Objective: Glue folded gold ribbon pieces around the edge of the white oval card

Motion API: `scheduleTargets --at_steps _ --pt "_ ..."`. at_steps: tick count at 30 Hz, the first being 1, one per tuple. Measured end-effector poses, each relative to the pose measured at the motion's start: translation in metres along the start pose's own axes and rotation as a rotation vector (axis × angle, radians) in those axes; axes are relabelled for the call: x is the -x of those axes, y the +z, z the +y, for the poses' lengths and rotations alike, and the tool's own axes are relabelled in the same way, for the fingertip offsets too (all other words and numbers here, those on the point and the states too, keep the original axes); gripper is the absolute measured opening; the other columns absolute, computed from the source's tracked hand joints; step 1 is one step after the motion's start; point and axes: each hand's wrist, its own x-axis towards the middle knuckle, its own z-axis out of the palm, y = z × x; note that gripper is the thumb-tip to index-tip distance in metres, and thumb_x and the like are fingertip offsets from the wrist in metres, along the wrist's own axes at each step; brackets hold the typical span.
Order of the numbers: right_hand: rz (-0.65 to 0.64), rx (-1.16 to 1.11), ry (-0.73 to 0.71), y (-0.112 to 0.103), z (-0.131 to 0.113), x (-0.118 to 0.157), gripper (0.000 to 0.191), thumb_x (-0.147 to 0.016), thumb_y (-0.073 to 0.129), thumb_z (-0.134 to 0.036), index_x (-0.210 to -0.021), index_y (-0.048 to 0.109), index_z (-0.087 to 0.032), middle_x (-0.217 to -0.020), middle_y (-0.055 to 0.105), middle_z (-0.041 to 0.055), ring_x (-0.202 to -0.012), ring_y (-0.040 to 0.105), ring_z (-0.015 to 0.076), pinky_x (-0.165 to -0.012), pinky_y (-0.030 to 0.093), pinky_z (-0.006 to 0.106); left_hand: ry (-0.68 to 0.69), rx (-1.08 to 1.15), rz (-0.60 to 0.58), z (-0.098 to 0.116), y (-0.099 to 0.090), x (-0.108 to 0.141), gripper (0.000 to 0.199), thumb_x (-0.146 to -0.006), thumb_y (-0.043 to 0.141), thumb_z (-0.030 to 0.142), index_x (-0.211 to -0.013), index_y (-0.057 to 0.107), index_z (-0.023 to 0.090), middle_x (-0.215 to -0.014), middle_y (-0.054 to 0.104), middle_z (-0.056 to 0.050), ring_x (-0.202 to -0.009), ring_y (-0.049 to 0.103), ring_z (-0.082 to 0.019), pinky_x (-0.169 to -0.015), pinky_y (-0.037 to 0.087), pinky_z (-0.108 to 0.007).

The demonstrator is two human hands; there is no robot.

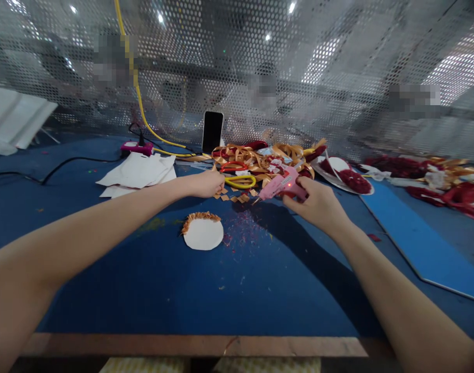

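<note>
My right hand [318, 204] is wrapped round the handle of a pink glue gun [278, 186], whose nozzle points down and left near the table. My left hand [206, 184] is closed, its fingertips down by small cut squares of gold ribbon [242, 198]; what sits between the fingers, if anything, is hidden. Below and between both hands lies a white round disc [204, 235], with folded gold ribbon bits along its upper left edge. Scissors with yellow handles [240, 181] and an orange-red handle [234, 166] rest just beyond the squares.
Gold ribbon [291, 151] is heaped at the back, by a propped phone [212, 132]. White sheets [139, 171] and a magenta power socket [136, 149] are left. Right are a plate with dark red pieces [353, 181] and a blue board [423, 238]. Perforated metal [229, 62] stands behind.
</note>
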Motion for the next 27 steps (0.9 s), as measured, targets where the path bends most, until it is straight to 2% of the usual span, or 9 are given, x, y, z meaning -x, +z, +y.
scheduleTargets --at_steps 3,5,9,13,16,19,21,24,27 --pt "0.012 0.003 -0.003 -0.001 -0.001 0.000 0.031 -0.080 0.061 -0.042 -0.070 0.036 -0.026 -0.067 0.057 0.0015 -0.060 0.049 0.0180 -0.058 0.033 0.033 0.011 -0.028 0.104 0.002 0.001 0.010 0.022 -0.101 0.057 0.029 -0.112 0.066 0.013 -0.116 0.066 -0.012 -0.106 0.063 -0.024 -0.093 0.053 -0.044" --pt "0.019 0.004 -0.003 -0.002 -0.002 0.000 0.031 -0.080 0.061 -0.043 -0.070 0.037 -0.026 -0.067 0.057 0.0017 -0.059 0.048 0.0177 -0.057 0.032 0.033 0.022 -0.041 0.181 0.007 -0.002 0.018 0.022 -0.102 0.048 0.021 -0.103 0.067 0.010 -0.110 0.065 -0.015 -0.108 0.059 -0.027 -0.097 0.047 -0.044" --pt "0.024 0.006 0.011 -0.004 -0.003 -0.001 0.030 -0.081 0.061 -0.044 -0.071 0.040 -0.026 -0.069 0.057 0.0024 -0.060 0.046 0.0174 -0.056 0.030 0.033 0.087 -0.027 0.302 0.037 -0.010 0.041 0.028 -0.103 0.039 0.020 -0.107 0.065 0.011 -0.114 0.063 -0.017 -0.109 0.053 -0.028 -0.100 0.039 -0.043" --pt "0.024 0.001 0.036 -0.005 -0.005 -0.002 0.034 -0.080 0.063 -0.044 -0.070 0.035 -0.026 -0.066 0.051 0.0012 -0.058 0.042 0.0169 -0.055 0.028 0.033 0.258 0.066 0.279 0.083 -0.006 0.067 0.021 -0.103 0.045 0.021 -0.103 0.066 0.016 -0.108 0.066 -0.009 -0.106 0.055 -0.023 -0.101 0.040 -0.037" --pt "0.031 -0.017 0.029 -0.004 -0.006 -0.002 0.036 -0.078 0.064 -0.042 -0.069 0.032 -0.027 -0.063 0.048 0.0000 -0.057 0.039 0.0155 -0.055 0.027 0.034 0.386 0.119 0.161 0.103 0.002 0.085 0.021 -0.101 0.048 0.018 -0.102 0.069 0.018 -0.110 0.068 -0.008 -0.111 0.055 -0.025 -0.102 0.042 -0.038" --pt "0.012 -0.048 0.006 -0.004 -0.007 -0.001 0.033 -0.077 0.063 -0.039 -0.069 0.033 -0.026 -0.063 0.048 -0.0003 -0.057 0.040 0.0151 -0.056 0.028 0.033 0.354 0.120 0.141 0.100 0.007 0.101 0.031 -0.098 0.052 0.018 -0.127 0.062 0.021 -0.133 0.061 -0.011 -0.126 0.048 -0.029 -0.107 0.041 -0.044" --pt "-0.016 -0.080 0.002 -0.004 -0.006 0.000 0.031 -0.076 0.063 -0.038 -0.070 0.034 -0.026 -0.064 0.049 -0.0005 -0.057 0.041 0.0149 -0.056 0.029 0.033 0.317 0.091 0.130 0.089 0.010 0.110 0.033 -0.097 0.054 0.022 -0.129 0.060 0.021 -0.136 0.060 -0.012 -0.131 0.045 -0.033 -0.111 0.039 -0.050" --pt "-0.073 -0.147 0.000 -0.004 -0.008 0.001 0.028 -0.073 0.064 -0.037 -0.074 0.038 -0.026 -0.065 0.052 -0.0008 -0.057 0.045 0.0147 -0.055 0.032 0.032 0.306 0.048 0.171 0.070 0.016 0.120 0.032 -0.101 0.049 0.026 -0.131 0.058 0.018 -0.139 0.059 -0.014 -0.136 0.042 -0.032 -0.116 0.035 -0.049" --pt "-0.168 -0.202 -0.055 -0.003 -0.012 0.004 0.025 -0.072 0.067 -0.038 -0.080 0.047 -0.024 -0.067 0.057 -0.0004 -0.056 0.048 0.0147 -0.054 0.034 0.030 0.258 0.025 0.207 0.056 0.022 0.123 0.033 -0.101 0.049 0.028 -0.130 0.059 0.017 -0.140 0.058 -0.014 -0.135 0.042 -0.032 -0.115 0.037 -0.050"
